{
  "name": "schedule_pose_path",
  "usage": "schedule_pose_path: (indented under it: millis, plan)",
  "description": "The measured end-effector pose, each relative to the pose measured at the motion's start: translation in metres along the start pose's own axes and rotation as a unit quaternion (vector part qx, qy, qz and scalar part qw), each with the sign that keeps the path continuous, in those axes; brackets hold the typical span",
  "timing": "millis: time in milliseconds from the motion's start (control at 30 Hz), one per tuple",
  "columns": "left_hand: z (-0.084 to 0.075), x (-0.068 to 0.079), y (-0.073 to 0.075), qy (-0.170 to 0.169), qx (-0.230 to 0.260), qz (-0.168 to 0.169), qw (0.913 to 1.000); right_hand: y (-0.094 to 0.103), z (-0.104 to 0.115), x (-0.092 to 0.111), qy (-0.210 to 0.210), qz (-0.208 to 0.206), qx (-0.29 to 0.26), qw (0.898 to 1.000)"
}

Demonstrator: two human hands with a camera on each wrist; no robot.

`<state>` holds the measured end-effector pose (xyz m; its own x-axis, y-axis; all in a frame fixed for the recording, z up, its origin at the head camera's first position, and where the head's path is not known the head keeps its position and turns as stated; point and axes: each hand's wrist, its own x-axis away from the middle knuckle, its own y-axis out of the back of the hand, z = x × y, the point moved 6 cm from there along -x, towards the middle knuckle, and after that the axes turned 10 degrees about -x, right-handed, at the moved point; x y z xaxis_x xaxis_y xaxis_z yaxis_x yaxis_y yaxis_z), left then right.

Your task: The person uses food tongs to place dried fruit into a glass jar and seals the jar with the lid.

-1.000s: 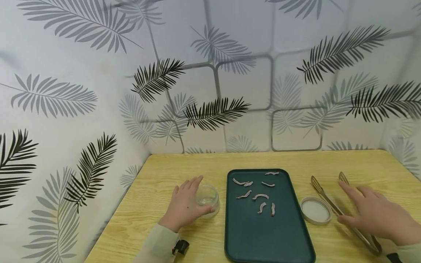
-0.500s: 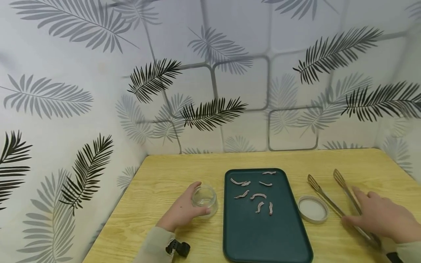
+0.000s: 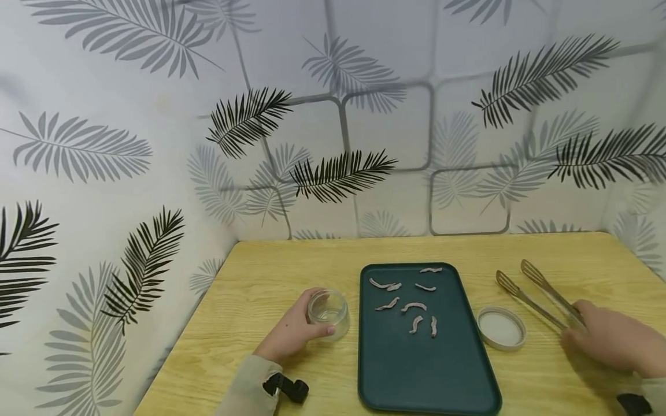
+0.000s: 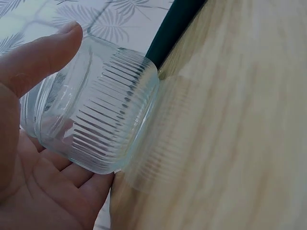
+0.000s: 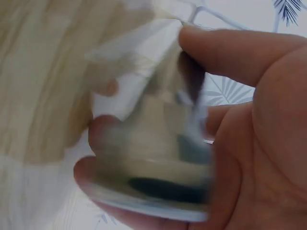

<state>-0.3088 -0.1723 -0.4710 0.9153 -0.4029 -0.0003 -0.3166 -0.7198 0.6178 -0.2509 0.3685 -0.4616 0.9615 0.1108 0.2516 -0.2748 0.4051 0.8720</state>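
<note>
My left hand (image 3: 292, 332) holds a clear glass jar (image 3: 334, 318) on the table left of the tray, thumb on one side and fingers round the other. In the left wrist view the jar (image 4: 105, 108) shows ribbed sides. My right hand (image 3: 609, 338) grips metal tongs (image 3: 551, 295) by the handle end; their slotted tips point away and stand apart. Blurred in the right wrist view, the tongs (image 5: 158, 148) lie between thumb and curled fingers. Several thin pale, shrivelled strips (image 3: 414, 305) are scattered over the far half of the dark green tray (image 3: 416, 372).
A round, pale lid (image 3: 500, 328) lies between the tray and the tongs. The wooden table (image 3: 291, 260) meets a leaf-patterned wall (image 3: 374, 133) at the back and on the left.
My left hand has closed round the jar from beside it. My right hand has lowered onto the tongs, taken hold of them and shifted slightly right.
</note>
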Motion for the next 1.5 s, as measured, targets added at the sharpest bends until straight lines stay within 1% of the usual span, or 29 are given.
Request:
schedule_pose_path:
  millis: [100, 233, 433, 600, 733, 967, 1133, 1233, 1367, 1500]
  plan:
    - [-0.001, 0.000, -0.001, -0.007, 0.013, 0.003, 0.9999, 0.006, 0.005, -0.002, 0.019, -0.036, -0.008, 0.999]
    - [-0.002, 0.000, -0.002, -0.014, 0.032, 0.005, 0.9994, 0.013, 0.015, -0.005, 0.046, -0.065, -0.007, 0.997]
    - [0.000, 0.000, -0.002, -0.016, 0.042, 0.007, 0.9989, 0.020, 0.036, -0.003, 0.073, -0.077, -0.002, 0.994]
    - [0.001, 0.001, -0.001, -0.018, 0.041, 0.008, 0.9990, 0.020, 0.059, 0.001, 0.113, -0.098, -0.007, 0.989]
    - [0.003, 0.001, -0.001, -0.018, 0.047, 0.009, 0.9987, 0.019, 0.074, -0.001, 0.129, -0.102, -0.007, 0.986]
    - [0.003, 0.000, -0.001, -0.016, 0.052, 0.007, 0.9985, 0.014, 0.095, -0.007, 0.155, -0.087, -0.016, 0.984]
    - [0.002, -0.001, -0.001, -0.019, 0.047, 0.009, 0.9987, 0.013, 0.107, -0.008, 0.183, -0.094, -0.023, 0.978]
    - [0.002, -0.001, 0.000, -0.023, 0.043, 0.011, 0.9988, 0.009, 0.112, -0.010, 0.196, -0.097, -0.023, 0.976]
    - [0.003, -0.001, 0.000, -0.023, 0.042, 0.015, 0.9988, 0.000, 0.115, -0.014, 0.190, -0.087, -0.021, 0.978]
    - [0.008, -0.002, -0.002, -0.021, 0.038, 0.016, 0.9989, -0.004, 0.117, -0.016, 0.187, -0.084, -0.020, 0.978]
